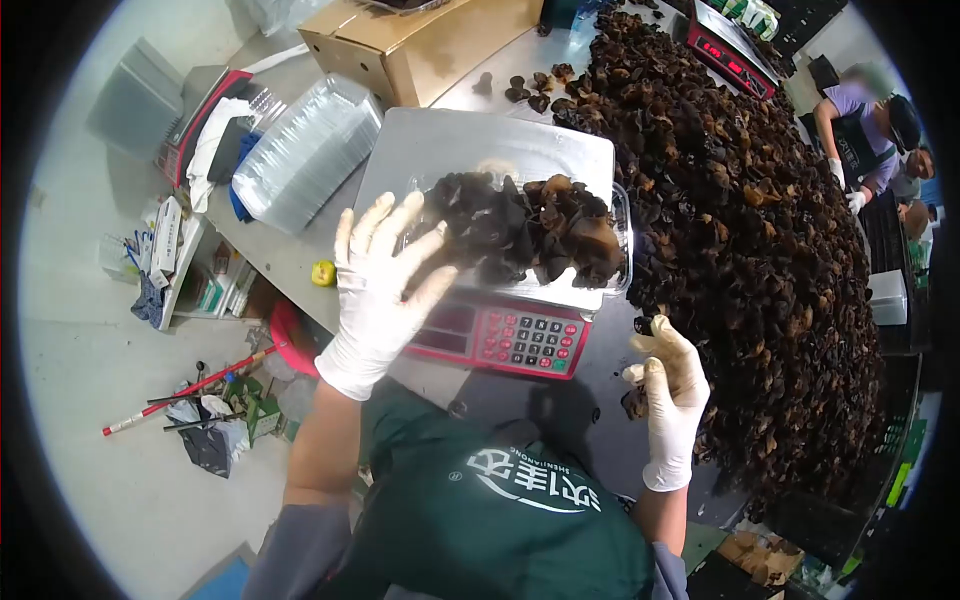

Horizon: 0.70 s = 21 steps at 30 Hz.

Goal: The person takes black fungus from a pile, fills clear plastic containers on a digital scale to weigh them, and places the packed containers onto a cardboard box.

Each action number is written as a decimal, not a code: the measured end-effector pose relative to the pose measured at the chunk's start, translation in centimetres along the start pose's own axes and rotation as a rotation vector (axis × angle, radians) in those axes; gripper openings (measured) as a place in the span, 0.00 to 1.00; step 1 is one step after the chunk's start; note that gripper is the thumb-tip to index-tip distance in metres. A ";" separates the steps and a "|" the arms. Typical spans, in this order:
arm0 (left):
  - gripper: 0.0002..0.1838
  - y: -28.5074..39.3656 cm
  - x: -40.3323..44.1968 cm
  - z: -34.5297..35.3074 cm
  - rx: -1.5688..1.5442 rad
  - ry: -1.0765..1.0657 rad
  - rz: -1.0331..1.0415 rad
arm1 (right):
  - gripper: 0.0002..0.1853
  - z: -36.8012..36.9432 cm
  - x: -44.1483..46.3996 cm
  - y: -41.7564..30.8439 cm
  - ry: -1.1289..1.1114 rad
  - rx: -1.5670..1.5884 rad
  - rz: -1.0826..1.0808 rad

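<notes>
A clear plastic tray [622,235] of dark wood ear mushrooms [520,225] lies across the metal pan [440,140] of a red scale [500,335]. My left hand [385,275], white-gloved, is at the tray's left end with its fingers spread; whether the fingertips touch the tray or the mushrooms I cannot tell. To the right of the scale, by the edge of the mushroom heap [750,280], is my gloved right hand [670,390]. Its fingers are curled, with a small dark mushroom piece [642,325] at the tips.
Stacked clear trays [315,150] stand left of the scale, near a small yellow-green fruit [323,273]. A cardboard box [410,45] is behind. Another scale [732,60] stands beyond the heap. A co-worker [855,135] in white gloves is at the far right.
</notes>
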State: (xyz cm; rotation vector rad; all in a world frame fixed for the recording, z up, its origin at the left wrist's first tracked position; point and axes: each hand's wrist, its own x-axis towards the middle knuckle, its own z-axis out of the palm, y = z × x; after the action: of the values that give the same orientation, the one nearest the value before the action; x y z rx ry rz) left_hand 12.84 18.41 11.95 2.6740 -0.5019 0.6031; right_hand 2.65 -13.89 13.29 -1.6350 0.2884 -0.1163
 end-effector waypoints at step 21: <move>0.20 -2.5 -0.1 -2.9 -0.531 0.162 -0.307 | 0.17 -2.9 -1.5 1.5 0.153 -0.164 0.044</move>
State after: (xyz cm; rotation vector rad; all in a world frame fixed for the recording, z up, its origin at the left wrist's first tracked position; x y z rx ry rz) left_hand 12.79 21.82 13.73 2.1194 -0.1657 0.5038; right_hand 0.33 -16.39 12.18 -1.7846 0.4609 -0.1897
